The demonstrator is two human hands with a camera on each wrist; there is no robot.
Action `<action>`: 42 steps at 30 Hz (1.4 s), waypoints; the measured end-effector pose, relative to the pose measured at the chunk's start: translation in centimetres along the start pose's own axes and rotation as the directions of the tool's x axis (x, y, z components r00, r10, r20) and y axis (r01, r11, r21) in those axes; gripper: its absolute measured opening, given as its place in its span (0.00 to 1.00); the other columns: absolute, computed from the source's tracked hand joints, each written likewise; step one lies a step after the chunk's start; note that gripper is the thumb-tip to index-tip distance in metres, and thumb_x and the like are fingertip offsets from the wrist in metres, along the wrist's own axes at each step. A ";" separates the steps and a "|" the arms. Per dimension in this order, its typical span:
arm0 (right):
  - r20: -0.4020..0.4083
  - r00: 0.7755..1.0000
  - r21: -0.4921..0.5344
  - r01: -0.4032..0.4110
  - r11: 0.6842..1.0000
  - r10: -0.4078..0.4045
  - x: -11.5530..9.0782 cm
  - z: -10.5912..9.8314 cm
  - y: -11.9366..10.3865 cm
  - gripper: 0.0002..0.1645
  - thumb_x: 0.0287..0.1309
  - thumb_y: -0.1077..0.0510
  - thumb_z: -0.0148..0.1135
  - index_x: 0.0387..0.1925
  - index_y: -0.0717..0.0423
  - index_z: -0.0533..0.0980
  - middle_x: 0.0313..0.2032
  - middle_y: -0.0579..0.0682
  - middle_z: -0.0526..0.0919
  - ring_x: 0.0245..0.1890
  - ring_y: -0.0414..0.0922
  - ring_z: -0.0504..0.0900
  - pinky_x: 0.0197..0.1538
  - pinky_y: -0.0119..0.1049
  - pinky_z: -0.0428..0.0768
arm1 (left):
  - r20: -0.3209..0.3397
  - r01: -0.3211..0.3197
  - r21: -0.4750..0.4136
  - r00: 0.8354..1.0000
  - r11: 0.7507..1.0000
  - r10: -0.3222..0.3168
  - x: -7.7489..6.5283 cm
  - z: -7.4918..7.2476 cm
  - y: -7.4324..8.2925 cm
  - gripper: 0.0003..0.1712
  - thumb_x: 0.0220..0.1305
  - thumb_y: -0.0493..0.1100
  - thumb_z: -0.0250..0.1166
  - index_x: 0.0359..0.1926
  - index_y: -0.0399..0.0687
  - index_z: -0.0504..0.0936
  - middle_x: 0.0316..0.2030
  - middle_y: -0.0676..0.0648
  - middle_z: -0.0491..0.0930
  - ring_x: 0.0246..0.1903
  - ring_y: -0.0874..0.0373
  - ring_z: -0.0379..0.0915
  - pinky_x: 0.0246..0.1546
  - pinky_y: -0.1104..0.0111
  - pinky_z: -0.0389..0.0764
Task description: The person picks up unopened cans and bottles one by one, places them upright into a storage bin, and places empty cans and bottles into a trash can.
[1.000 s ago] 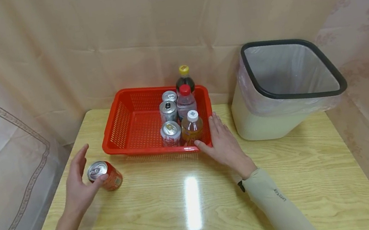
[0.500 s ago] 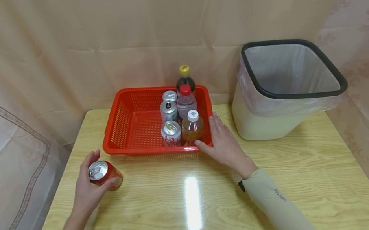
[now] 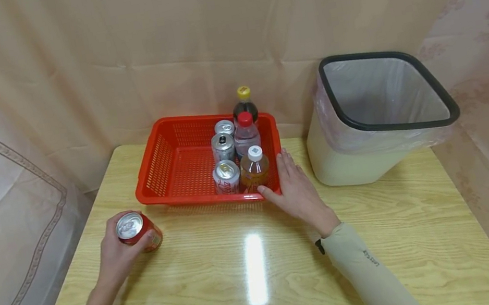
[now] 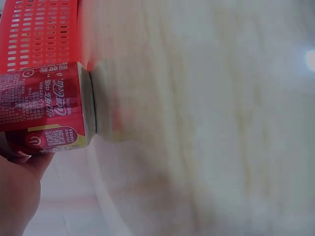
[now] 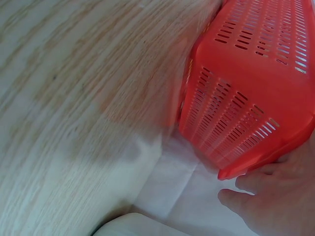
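My left hand (image 3: pixel 115 256) grips a red Coca-Cola can (image 3: pixel 131 226) at the table's left side, fingers behind it and thumb across its front. In the left wrist view the can (image 4: pixel 44 105) has its base at or just above the tabletop; I cannot tell which. The right hand (image 3: pixel 298 198) rests on the front right corner of a red plastic basket (image 3: pixel 199 199), straight fingers along its right side and thumb on the front rim. Inside, on the right, stand a Coca-Cola can (image 3: pixel 226 176), two silver cans (image 3: pixel 223 147) and bottles with white (image 3: pixel 255 173), red (image 3: pixel 247 139) and yellow caps (image 3: pixel 245 110).
A cream waste bin (image 3: pixel 354 157) with a black rim and clear liner stands right of the basket. Beige cloth (image 3: pixel 210 47) hangs behind the wooden table (image 3: pixel 198 286). The basket's left half holds nothing. Patterned cloth hangs on both sides.
My left hand has come in from the left and its fingers have closed round the red can. The can stays in nearly the same spot. The right hand and basket have not moved.
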State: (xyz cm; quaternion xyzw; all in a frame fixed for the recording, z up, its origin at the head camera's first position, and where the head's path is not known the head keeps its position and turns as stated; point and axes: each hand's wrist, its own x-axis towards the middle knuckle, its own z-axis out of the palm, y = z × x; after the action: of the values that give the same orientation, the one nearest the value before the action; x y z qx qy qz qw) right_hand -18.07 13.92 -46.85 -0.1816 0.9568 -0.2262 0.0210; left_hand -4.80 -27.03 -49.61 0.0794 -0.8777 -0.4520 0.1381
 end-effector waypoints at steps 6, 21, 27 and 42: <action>0.008 1.000 0.000 -0.007 1.000 0.007 0.0 0.0 -0.1 0.67 0.64 0.20 0.48 0.83 0.61 0.39 0.83 0.57 0.38 0.82 0.56 0.41 0.79 0.57 0.51 | 0.008 -0.034 0.012 0.999 0.999 0.034 0.1 -0.2 0.7 0.41 0.58 0.38 0.78 0.66 0.32 0.64 0.56 0.35 0.77 0.50 0.69 0.67 0.48 0.85 0.67; 0.003 1.000 0.000 -0.009 1.000 0.009 0.0 0.1 0.0 0.66 0.65 0.21 0.48 0.82 0.62 0.40 0.83 0.57 0.39 0.82 0.56 0.41 0.79 0.58 0.51 | -0.115 -0.236 -0.164 0.969 0.958 0.219 0.5 -1.9 6.3 0.40 0.51 0.24 0.73 0.64 0.27 0.65 0.53 0.66 0.74 0.52 0.67 0.72 0.51 0.84 0.73; -0.013 1.000 -0.013 0.009 1.000 -0.009 0.1 0.1 0.0 0.66 0.66 0.21 0.48 0.82 0.65 0.42 0.82 0.60 0.40 0.82 0.56 0.42 0.79 0.57 0.51 | -0.163 -0.410 -0.272 0.911 0.871 0.378 1.7 -2.0 8.2 0.41 0.43 0.17 0.71 0.62 0.21 0.66 0.54 0.59 0.79 0.52 0.61 0.76 0.52 0.79 0.76; -0.012 1.000 0.006 0.008 1.000 -0.008 0.0 0.0 0.1 0.65 0.66 0.22 0.48 0.82 0.64 0.42 0.82 0.59 0.40 0.82 0.56 0.42 0.79 0.57 0.51 | -0.099 -0.418 -0.322 0.907 0.850 0.409 5.3 0.7 12.8 0.36 0.54 0.26 0.70 0.63 0.27 0.66 0.54 0.56 0.76 0.53 0.58 0.74 0.52 0.76 0.77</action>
State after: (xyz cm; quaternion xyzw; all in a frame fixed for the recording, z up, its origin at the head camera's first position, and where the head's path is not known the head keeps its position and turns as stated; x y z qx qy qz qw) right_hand -18.06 13.95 -46.91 -0.1841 0.9554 -0.2303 0.0150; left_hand -10.23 -20.49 -38.65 -0.1296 -0.7822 -0.5533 0.2553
